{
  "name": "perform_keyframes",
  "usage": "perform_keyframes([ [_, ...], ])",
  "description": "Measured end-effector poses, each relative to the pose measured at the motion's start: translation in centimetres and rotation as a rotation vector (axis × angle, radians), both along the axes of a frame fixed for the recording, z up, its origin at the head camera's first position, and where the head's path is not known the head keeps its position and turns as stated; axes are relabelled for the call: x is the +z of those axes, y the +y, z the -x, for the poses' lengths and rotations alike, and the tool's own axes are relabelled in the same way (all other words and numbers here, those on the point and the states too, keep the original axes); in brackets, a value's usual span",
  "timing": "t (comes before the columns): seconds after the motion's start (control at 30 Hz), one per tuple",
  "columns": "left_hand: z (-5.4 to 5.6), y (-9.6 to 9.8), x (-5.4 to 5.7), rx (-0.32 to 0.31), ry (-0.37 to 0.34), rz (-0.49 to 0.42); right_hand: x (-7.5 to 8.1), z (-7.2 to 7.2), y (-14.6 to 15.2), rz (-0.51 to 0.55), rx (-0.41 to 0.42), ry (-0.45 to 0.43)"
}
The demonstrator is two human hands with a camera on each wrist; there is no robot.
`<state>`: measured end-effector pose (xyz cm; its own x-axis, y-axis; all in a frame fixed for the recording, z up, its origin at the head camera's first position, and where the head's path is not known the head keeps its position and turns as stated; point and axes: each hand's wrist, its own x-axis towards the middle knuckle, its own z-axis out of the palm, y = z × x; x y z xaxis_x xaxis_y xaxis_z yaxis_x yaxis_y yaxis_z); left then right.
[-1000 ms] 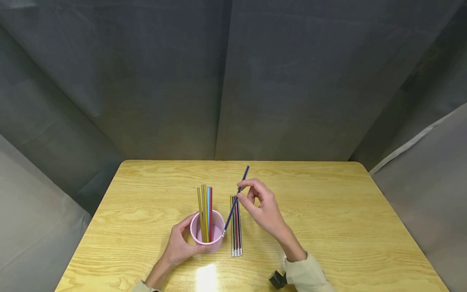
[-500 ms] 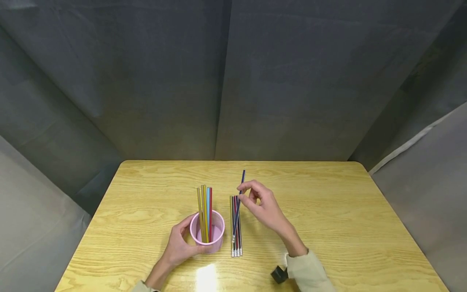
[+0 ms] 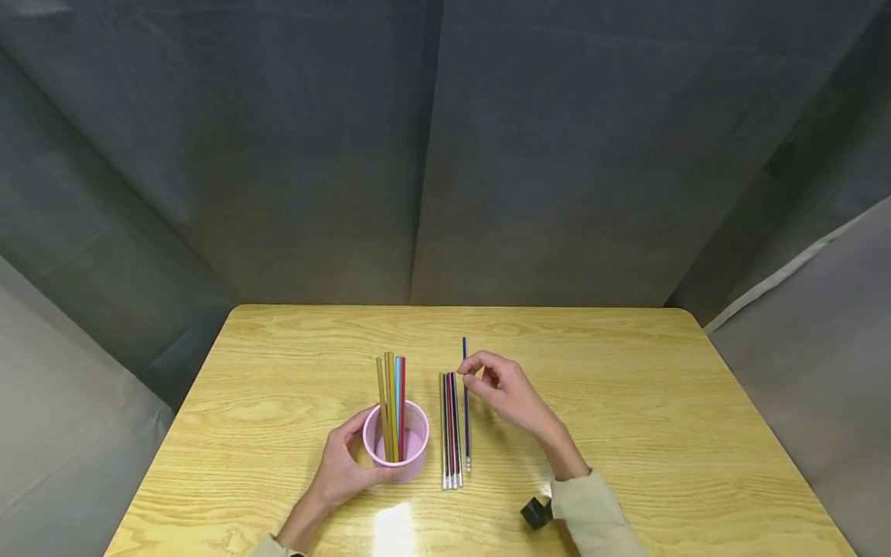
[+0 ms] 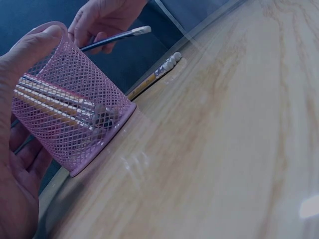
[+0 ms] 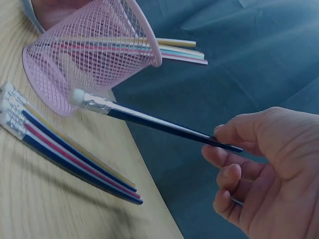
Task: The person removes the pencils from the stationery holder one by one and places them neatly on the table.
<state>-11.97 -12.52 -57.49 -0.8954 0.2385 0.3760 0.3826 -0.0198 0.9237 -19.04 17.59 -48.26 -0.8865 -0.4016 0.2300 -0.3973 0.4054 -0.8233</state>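
My left hand point(image 3: 341, 472) grips a pink mesh pencil cup point(image 3: 416, 466) that stands on the table, its fingers and thumb around the wall. Inside it several pencils point(image 3: 390, 387) lean, yellow, light blue and red. With thumb and fingertips my right hand point(image 3: 511, 394) pinches a dark blue pencil point(image 3: 467, 433), whose white eraser end point(image 5: 77, 96) points back toward the person. Under that pencil's left side, a row of several pencils point(image 3: 450, 433) lies side by side on the table, eraser ends nearest the person. In the right wrist view the held pencil is raised off the table.
The wood-grain table point(image 3: 661, 433) has its far edge against dark grey curtains point(image 3: 557, 155). A small black object point(image 3: 535, 514) sits by the right sleeve point(image 3: 592, 510). Lighter grey cloth point(image 3: 821, 333) hangs at the right side.
My right hand has carried the blue pencil from the cup's rim rightward across the row to its right side, turning it nearly parallel to the row. The left hand and cup stay put.
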Motion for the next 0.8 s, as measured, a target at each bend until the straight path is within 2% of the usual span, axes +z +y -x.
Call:
perform_keyframes([
  [0.37, 0.1, -0.1, -0.3, -0.016, 0.024, 0.005, -1.7, 0.7, 0.5, -0.115, 0.020, -0.108],
  [0.57, 0.2, 0.0, -0.3, -0.022, 0.027, -0.003, -2.9, 1.0, 0.6, -0.149, 0.065, -0.156],
  [0.8, 0.1, -0.1, -0.2, -0.025, 0.031, -0.001, -3.6, 1.1, 0.6, -0.169, 0.066, -0.161],
])
